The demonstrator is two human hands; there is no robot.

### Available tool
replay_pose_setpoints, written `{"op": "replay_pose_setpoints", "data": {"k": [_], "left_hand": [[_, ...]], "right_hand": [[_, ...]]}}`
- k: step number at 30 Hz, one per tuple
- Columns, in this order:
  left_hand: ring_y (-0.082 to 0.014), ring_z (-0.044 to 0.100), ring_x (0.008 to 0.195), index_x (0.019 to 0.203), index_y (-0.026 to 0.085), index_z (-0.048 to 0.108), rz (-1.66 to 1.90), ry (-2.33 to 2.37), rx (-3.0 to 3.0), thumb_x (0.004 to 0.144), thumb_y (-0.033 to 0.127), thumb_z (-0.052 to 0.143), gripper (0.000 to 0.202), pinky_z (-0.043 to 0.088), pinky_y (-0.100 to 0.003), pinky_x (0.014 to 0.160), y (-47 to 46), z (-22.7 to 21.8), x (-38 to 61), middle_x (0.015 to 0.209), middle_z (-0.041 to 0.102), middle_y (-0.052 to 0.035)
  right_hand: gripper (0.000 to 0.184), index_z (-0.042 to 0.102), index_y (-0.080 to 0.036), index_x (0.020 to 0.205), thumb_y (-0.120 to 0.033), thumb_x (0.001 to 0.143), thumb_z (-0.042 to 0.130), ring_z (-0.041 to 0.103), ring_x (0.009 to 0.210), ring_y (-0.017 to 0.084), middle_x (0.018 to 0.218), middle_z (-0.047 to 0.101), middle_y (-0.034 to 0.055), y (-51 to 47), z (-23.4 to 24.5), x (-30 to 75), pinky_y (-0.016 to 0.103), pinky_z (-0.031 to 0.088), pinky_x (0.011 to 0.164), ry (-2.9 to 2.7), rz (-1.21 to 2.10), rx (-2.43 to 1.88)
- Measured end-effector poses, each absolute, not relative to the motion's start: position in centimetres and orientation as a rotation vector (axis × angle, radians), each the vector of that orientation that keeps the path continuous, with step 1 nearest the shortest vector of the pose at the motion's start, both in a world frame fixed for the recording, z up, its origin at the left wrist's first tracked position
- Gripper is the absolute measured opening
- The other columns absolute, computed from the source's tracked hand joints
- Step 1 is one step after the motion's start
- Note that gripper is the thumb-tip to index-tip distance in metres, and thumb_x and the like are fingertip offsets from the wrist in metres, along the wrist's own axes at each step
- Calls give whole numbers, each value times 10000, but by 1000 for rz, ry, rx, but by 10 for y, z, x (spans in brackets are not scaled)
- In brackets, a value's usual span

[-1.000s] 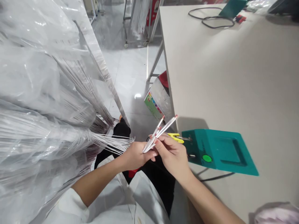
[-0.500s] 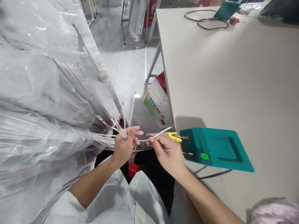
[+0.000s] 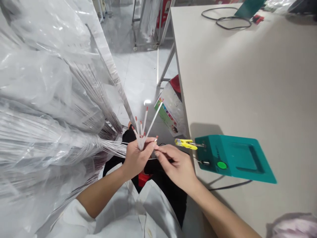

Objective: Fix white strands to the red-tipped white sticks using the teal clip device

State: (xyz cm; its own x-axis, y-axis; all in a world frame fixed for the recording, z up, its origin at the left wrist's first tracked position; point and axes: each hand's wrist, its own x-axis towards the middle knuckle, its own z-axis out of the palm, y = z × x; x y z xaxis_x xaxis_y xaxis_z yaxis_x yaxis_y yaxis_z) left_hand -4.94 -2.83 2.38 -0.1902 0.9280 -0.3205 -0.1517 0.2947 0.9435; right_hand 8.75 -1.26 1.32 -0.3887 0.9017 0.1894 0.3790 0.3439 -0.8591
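My left hand (image 3: pixel 137 157) is closed round a small bunch of white wires (image 3: pixel 141 140) with red tips, which fan upward above the fist. One longer white wire (image 3: pixel 156 115) in the bunch leans to the right. A short red-tipped end pokes out by my left thumb and forefinger. My right hand (image 3: pixel 177 165) meets the left fingertips, its thumb and forefinger drawn into a pinch; what lies between them is too small to make out. A yellow clip (image 3: pixel 186 143) on a metal lead juts from the green tester box (image 3: pixel 239 158), right of my right hand.
Large bundles of white wires (image 3: pixel 111 145) in clear plastic bags (image 3: pixel 49 125) fill the left side. The pale table (image 3: pixel 237 82) on the right bears a black cable (image 3: pixel 232 26) at its far end. A printed box (image 3: pixel 169 112) stands on the floor between.
The wire that my right hand held out to the right has left its fingers. My hands have come together, and the bunch in my left hand stands more upright.
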Motion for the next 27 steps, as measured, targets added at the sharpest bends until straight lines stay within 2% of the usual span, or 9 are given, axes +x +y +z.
{"op": "replay_pose_setpoints", "data": {"k": [3, 6, 10, 15, 19, 27], "left_hand": [[-126, 590, 610, 793, 134, 692, 1149, 1413, 831, 748, 326, 617, 211, 472, -248, 642, -30, 25, -50, 690, 686, -37], [-147, 598, 685, 790, 139, 695, 1103, 1397, 866, 761, 331, 600, 215, 461, -251, 674, -31, 27, -50, 700, 671, -32], [-128, 562, 653, 665, 140, 664, 1040, 1344, 978, 775, 293, 576, 208, 434, -232, 644, -31, 29, -50, 658, 629, -10], [-126, 554, 671, 751, 148, 670, 1041, 1368, 923, 738, 265, 624, 126, 434, -231, 653, -32, 26, -48, 700, 634, -6], [-127, 550, 656, 713, 146, 665, 1087, 1393, 899, 764, 299, 596, 175, 430, -236, 630, -34, 24, -47, 688, 636, -14], [-95, 480, 537, 624, 156, 596, 1034, 1331, 905, 797, 370, 543, 280, 386, -223, 541, -35, 24, -51, 540, 543, 11]], "right_hand": [[112, 655, -198, 853, -209, 813, 551, 596, 656, 144, 771, 657, 41, -7, 24, 93, 269, 480, 592, -1767, 881, -1197], [105, 660, -199, 842, -227, 807, 564, 591, 658, 148, 768, 653, 46, -3, 30, 93, 276, 480, 577, -1731, 916, -1208], [80, 637, -197, 742, -245, 788, 592, 591, 638, 152, 717, 649, 38, -2, 30, 91, 283, 484, 582, -1723, 959, -1186], [85, 611, -196, 716, -180, 794, 580, 542, 599, 130, 672, 619, 14, -5, 29, 90, 262, 439, 568, -1784, 809, -1166], [102, 582, -198, 719, -143, 799, 553, 525, 602, 131, 657, 594, 6, -7, 28, 88, 269, 427, 590, -1808, 699, -1117], [123, 547, -201, 681, -170, 800, 551, 509, 589, 124, 642, 572, 0, -5, 24, 86, 266, 428, 578, -1798, 777, -1132]]}}
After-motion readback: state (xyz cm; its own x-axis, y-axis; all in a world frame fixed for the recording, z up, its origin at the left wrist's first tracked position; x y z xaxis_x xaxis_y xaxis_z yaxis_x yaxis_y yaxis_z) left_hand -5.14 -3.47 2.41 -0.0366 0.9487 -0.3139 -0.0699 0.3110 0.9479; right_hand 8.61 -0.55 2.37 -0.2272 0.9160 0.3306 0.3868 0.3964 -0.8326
